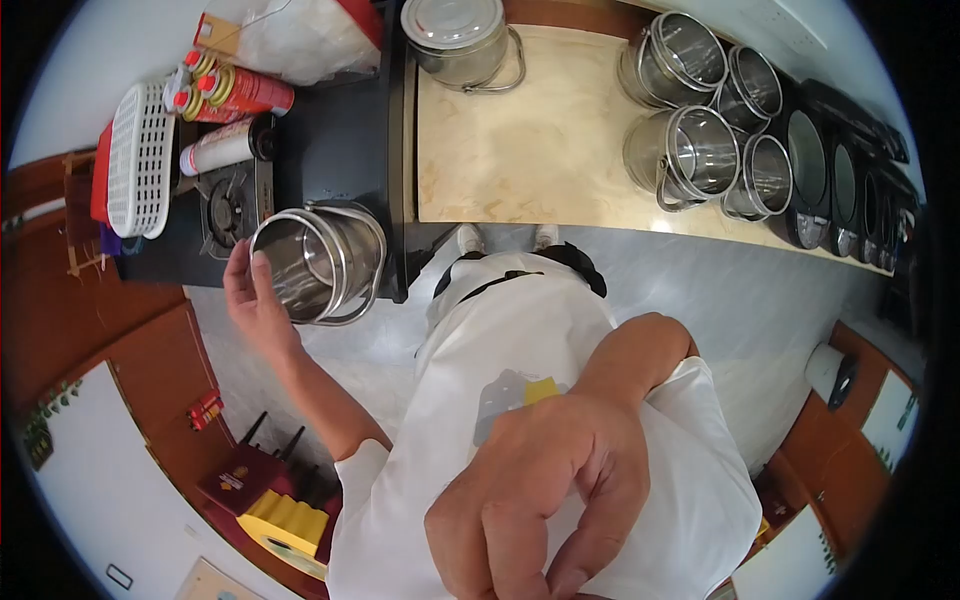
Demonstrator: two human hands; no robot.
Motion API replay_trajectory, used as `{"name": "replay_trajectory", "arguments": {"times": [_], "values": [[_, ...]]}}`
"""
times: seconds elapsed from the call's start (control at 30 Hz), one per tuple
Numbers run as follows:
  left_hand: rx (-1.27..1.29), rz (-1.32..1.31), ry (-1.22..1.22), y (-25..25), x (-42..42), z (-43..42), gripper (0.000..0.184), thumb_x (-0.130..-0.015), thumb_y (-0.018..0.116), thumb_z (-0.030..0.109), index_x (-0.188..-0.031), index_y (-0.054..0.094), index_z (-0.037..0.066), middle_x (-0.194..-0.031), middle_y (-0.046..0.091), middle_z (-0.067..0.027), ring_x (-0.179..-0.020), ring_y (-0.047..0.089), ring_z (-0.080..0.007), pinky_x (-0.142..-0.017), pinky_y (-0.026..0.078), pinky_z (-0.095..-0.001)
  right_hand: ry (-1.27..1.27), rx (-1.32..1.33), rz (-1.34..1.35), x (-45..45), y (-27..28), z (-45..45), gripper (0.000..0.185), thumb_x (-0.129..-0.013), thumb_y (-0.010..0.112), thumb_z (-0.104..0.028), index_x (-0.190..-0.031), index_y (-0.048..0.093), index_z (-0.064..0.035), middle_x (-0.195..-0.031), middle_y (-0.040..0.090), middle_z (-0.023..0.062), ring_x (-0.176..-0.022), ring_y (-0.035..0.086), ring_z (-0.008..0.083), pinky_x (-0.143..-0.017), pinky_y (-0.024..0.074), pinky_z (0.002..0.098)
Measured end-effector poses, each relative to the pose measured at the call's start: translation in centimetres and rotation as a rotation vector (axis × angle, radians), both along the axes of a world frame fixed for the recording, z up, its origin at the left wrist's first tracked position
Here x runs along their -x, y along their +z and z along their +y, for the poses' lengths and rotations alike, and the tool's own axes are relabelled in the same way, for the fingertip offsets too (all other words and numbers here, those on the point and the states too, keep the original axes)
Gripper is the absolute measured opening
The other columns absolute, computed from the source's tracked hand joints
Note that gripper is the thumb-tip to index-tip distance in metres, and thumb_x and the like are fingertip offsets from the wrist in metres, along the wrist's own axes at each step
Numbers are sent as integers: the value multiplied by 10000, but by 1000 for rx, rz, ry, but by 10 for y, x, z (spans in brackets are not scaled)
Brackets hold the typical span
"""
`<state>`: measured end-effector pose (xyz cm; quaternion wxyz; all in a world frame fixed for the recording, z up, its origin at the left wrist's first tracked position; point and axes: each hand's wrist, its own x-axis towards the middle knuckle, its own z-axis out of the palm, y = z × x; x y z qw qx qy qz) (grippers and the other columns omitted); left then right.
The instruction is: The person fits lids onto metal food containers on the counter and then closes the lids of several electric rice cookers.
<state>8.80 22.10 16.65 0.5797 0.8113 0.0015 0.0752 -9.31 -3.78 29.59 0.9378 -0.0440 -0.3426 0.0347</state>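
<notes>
My left hand (262, 300) grips the rim of a steel pot (355, 255) at the left, its thumb inside the open mouth and its fingers outside. The pot is tilted on its side by the front edge of the dark counter, its wire handle hanging to the right. My right hand (550, 490) is raised close to the camera, in front of my white shirt. Its fingers are curled and pressed together; what they hold, if anything, is hidden at the bottom edge.
On the dark counter (335, 150) are a gas stove (232, 210), red cans (250, 92) and a white basket (140, 160). The wooden table (520, 130) bears a lidded pot (455, 45), several steel pots (700, 150) and black containers (808, 165) along its right side.
</notes>
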Motion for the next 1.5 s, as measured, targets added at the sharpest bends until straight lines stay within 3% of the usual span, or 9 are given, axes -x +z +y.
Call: {"name": "replay_trajectory", "arguments": {"times": [0.17, 0.27, 0.37, 0.87, 0.93, 1.03, 1.13, 1.3, 1.5], "values": [[2, 92, -14, -15, 4, 9, 329, -1031, 644, 157, -1288, 634, -48, -1161, 707, -102, -1055, 643, -142, -948, 499, -289, 52, -25, 46, -1, 3, 4, 159, -974, 691, -20, -1105, 688, 71, -1112, 697, 190, -977, 693, 270, -839, 539, 363], [-102, 102, -32, -12, 4, 8, 287, -1046, 595, 145, -1263, 648, -36, -1128, 708, -71, -1023, 620, -120, -918, 485, -273, 24, -53, 4, 2, 4, 19, 162, -972, 690, -14, -1111, 685, 69, -1132, 690, 195, -997, 690, 275, -848, 539, 368], [-205, 103, -72, -13, -2, 15, 269, -1052, 575, 130, -1254, 650, -32, -1105, 705, -51, -995, 608, -109, -897, 479, -265, -27, -189, 143, 8, 10, 28, 161, -972, 690, -13, -1112, 682, 66, -1143, 684, 196, -1013, 687, 280, -857, 538, 372], [-335, 58, -168, 6, -7, 25, 280, -1081, 550, 125, -1261, 663, -57, -1027, 731, -65, -921, 609, -88, -829, 496, -255, -52, -75, 2, 3, -5, 17, 141, -961, 705, -8, -1087, 689, 55, -1119, 682, 186, -1005, 680, 268, -860, 522, 355], [-338, 44, -152, 19, -7, 26, 288, -1082, 556, 135, -1268, 664, -56, -1044, 737, -71, -935, 618, -90, -841, 500, -256, 32, 27, -14, -1, -9, 6, 157, -978, 680, -33, -1112, 656, 45, -1121, 682, 135, -1072, 638, 229, -922, 500, 354], [-469, -36, -100, 50, -1, 23, 308, -1082, 568, 149, -1290, 662, -57, -1078, 746, -92, -971, 638, -100, -866, 509, -264, -143, 139, 408, -3, -32, -1, 147, -985, 684, -46, -1113, 662, 23, -1095, 710, 125, -991, 665, 217, -871, 524, 322], [-229, -4, -121, 79, 8, 16, 313, -1075, 590, 150, -1282, 668, -71, -1100, 743, -104, -1001, 655, -115, -897, 512, -266, -186, 267, 838, -14, -66, -14, 179, -1005, 686, -107, -1156, 679, -12, -1061, 738, 98, -938, 692, 190, -831, 550, 297], [-142, 13, -253, 97, 21, -8, 301, -1064, 615, 154, -1260, 676, -66, -1112, 726, -55, -1017, 625, -88, -924, 472, -236, -306, 274, 986, -14, -82, -19, 208, -1005, 694, -129, -1186, 683, -26, -1069, 737, 81, -995, 701, 172, -830, 556, 306], [-30, 310, -630, 78, 21, -51, 279, -1045, 602, 70, -1282, 672, -61, -1114, 721, -43, -1013, 616, -80, -919, 477, -231, -382, 303, 1064, -3, -88, -30, 207, -1015, 683, -142, -1183, 681, -21, -1062, 735, 79, -996, 694, 160, -845, 551, 292]]}}
